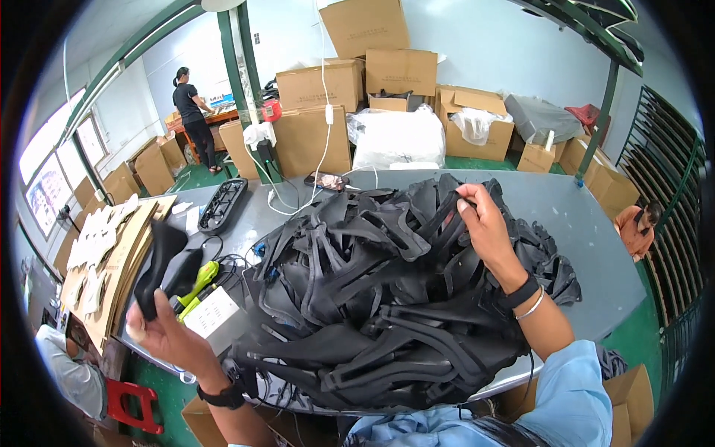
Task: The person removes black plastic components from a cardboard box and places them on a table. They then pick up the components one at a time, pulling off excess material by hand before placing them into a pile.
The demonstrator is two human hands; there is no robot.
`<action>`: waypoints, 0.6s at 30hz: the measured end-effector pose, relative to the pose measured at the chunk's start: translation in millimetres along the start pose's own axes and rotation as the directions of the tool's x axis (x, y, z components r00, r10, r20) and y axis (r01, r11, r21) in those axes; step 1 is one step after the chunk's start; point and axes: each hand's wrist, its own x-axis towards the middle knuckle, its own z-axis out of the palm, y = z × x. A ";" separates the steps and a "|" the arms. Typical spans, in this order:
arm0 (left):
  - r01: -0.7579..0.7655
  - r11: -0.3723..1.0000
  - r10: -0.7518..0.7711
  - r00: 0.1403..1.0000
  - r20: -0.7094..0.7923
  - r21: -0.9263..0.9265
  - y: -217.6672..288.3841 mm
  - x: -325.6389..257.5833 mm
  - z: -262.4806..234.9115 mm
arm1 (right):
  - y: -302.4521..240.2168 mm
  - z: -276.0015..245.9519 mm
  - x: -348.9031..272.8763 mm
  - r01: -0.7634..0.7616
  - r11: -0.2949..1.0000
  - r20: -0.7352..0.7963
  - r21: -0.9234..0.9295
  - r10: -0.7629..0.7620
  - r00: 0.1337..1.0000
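A big heap of black moulded pieces (372, 261), many with curved ribs and openings, covers the middle of the grey table. My left hand (170, 337) is raised at the left of the heap. Its fingers are closed on the lower end of a curved black moulded piece (158, 261), which is smeared by motion. Over the far right part of the heap, my right hand (482, 223) pinches the edge of another black moulded piece (445, 216). How far that piece reaches into the heap is hard to make out.
Left of the heap lie a white box (214, 320), yellow-green tools (197, 287) and a black tray (223, 206). A phone (326, 180) and white cables are at the far edge. Pale parts sit on cardboard (112, 261) at the left. Other people are farther off.
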 end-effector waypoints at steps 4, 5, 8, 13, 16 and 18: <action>-0.434 0.794 0.158 0.824 0.544 0.426 -23.7 -12.1 40.2 | -36.1 2.1 -11.8 0.133 0.985 0.175 -0.112 -0.113 0.978; -0.314 0.849 -0.055 0.747 0.662 0.425 -25.2 -13.4 48.2 | -39.9 5.7 -16.5 0.220 0.967 0.213 -0.130 -0.190 0.958; -0.350 0.863 -0.069 0.633 0.771 0.364 3.9 -20.7 84.7 | -42.4 13.8 -25.0 0.491 0.836 0.326 -0.244 -0.406 0.854; -0.371 0.912 0.162 -0.070 0.984 -0.176 60.6 -51.1 137.5 | -56.0 15.0 -28.9 0.521 0.812 0.339 -0.262 -0.428 0.838; -0.472 0.840 0.162 -0.253 0.954 -0.268 62.4 -87.3 138.4 | -52.5 14.6 -26.9 0.527 0.804 0.304 -0.274 -0.448 0.841; -0.544 0.788 0.197 -0.222 0.955 -0.289 28.9 -98.4 129.9 | -51.8 7.7 -24.9 0.530 0.800 0.282 -0.282 -0.459 0.843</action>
